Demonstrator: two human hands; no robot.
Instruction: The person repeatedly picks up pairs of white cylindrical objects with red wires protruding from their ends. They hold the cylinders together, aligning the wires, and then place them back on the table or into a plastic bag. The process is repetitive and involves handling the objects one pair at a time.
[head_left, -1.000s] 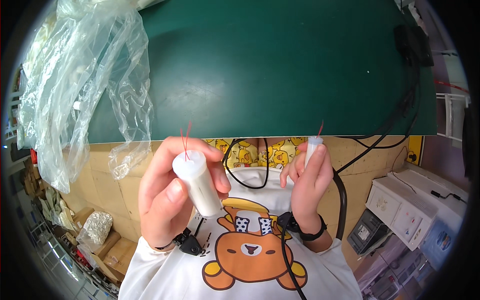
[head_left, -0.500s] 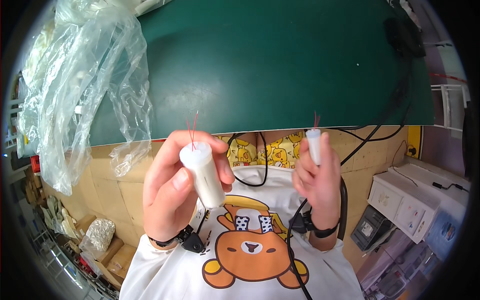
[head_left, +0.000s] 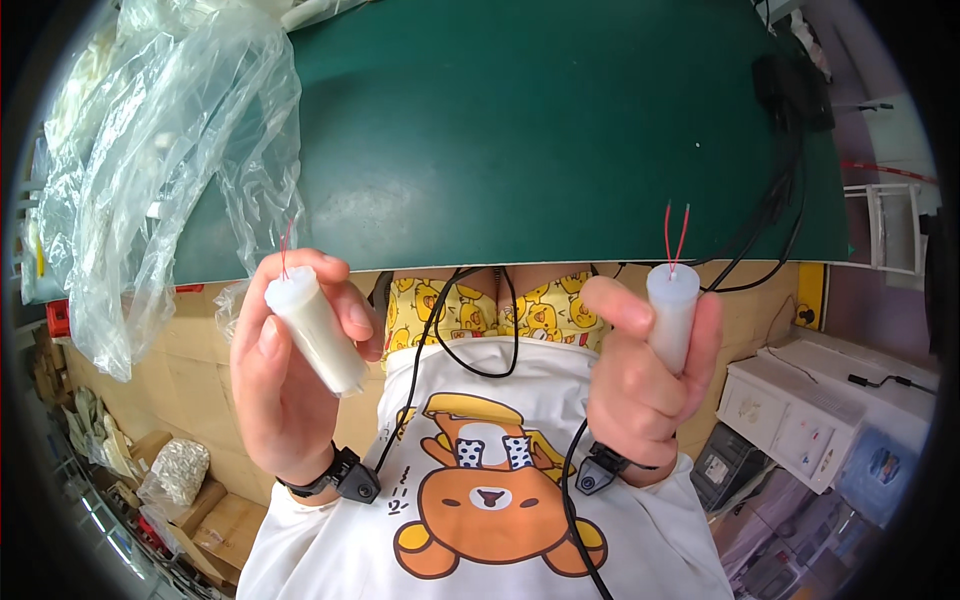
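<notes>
My left hand (head_left: 290, 370) is closed round a translucent white cylinder with two thin red wires (head_left: 318, 335) coming out of its top. The cylinder leans, its wired end up and to the left. In my right hand (head_left: 640, 375) is a similar white cylinder with red wires (head_left: 672, 315), held nearly upright between the fingers and thumb. Its lower end is hidden by the fingers. Both hands are raised in front of my body, near the close edge of the green table (head_left: 520, 140), well apart from each other.
Clear plastic bags (head_left: 160, 180) drape over the table's left side. A black adapter (head_left: 790, 90) with cables lies at its far right. Black cords (head_left: 515, 345) hang across my lap and shirt. Open cardboard boxes (head_left: 220, 530) stand on the floor at left, white cabinets (head_left: 790, 410) at right.
My left hand has moved left with its cylinder. My right hand has come up and turned, so its cylinder appears larger and its wires stand apart.
</notes>
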